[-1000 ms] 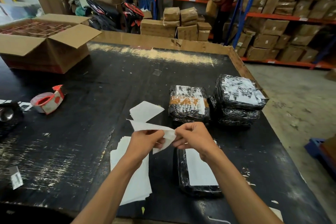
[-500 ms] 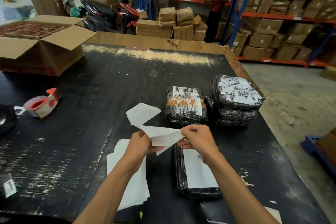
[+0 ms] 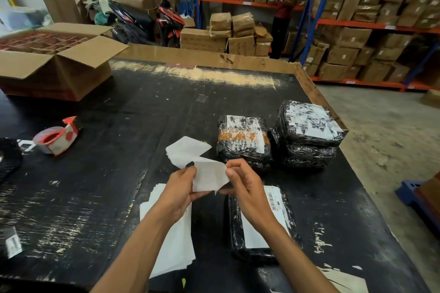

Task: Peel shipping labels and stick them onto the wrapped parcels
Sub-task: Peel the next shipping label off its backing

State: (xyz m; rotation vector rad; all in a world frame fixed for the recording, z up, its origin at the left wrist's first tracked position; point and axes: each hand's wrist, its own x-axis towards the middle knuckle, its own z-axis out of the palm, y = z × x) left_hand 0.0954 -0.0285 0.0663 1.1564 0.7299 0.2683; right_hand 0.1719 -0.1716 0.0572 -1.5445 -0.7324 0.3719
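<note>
My left hand [image 3: 181,188] and my right hand [image 3: 245,183] both pinch a white shipping label [image 3: 209,175] in the air above the black table [image 3: 119,173]. Its backing sheet [image 3: 185,150] curls away towards the far side. Under my right forearm lies a black wrapped parcel [image 3: 259,226] with a label stuck on top. A stack of label sheets [image 3: 173,245] lies under my left forearm. Further off stand one wrapped parcel [image 3: 242,140] and a pile of wrapped parcels [image 3: 307,133], all bearing labels.
A red tape dispenser [image 3: 56,137] sits at the left of the table. An open cardboard box [image 3: 54,59] stands at the far left corner. Shelves of cartons [image 3: 357,31] line the back, with a person [image 3: 283,7] standing by them. A blue pallet [image 3: 414,195] is on the floor at right.
The label has come further off its backing: my hands have drawn it up and turned its face towards me, while the backing sheet bends away.
</note>
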